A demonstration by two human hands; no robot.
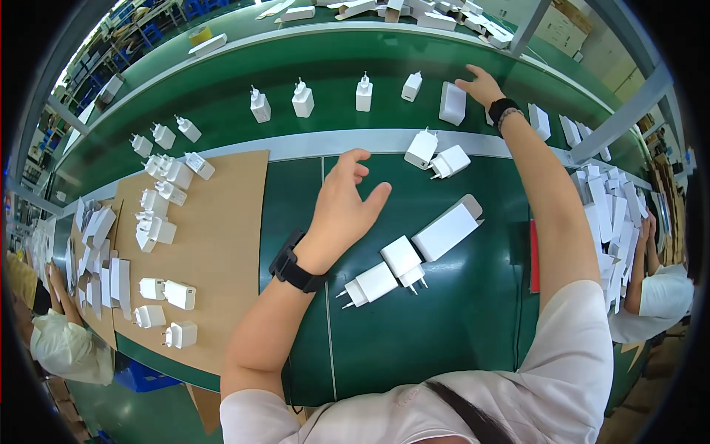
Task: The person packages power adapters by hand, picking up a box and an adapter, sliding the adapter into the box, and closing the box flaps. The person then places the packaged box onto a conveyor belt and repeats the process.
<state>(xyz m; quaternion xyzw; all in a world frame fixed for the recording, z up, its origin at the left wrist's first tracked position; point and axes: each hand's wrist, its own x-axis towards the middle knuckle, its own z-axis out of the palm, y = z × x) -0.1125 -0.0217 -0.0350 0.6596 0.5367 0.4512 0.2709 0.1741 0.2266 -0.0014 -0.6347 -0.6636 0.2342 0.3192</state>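
My left hand [346,206] hovers over the green table, thumb and fingers spread, holding nothing. Below it lie two white plug-in chargers, one [372,284] with its pins toward the lower left and the other [400,257] beside it. An opened white carton [446,231] touches them at the upper right. At the far conveyor strip, my right hand [484,87] reaches forward with its fingers apart. Its thumb is by the top of an upright white box [452,103]; whether they touch I cannot tell. Two more chargers [421,148] [450,160] rest near the metal rail.
Several chargers [303,100] stand in a row on the green belt [333,122]. More lie on a brown cardboard sheet [229,244] at left. White cartons pile up at right [608,222]. Co-workers' arms show at both sides. A grey metal post [621,115] stands at right.
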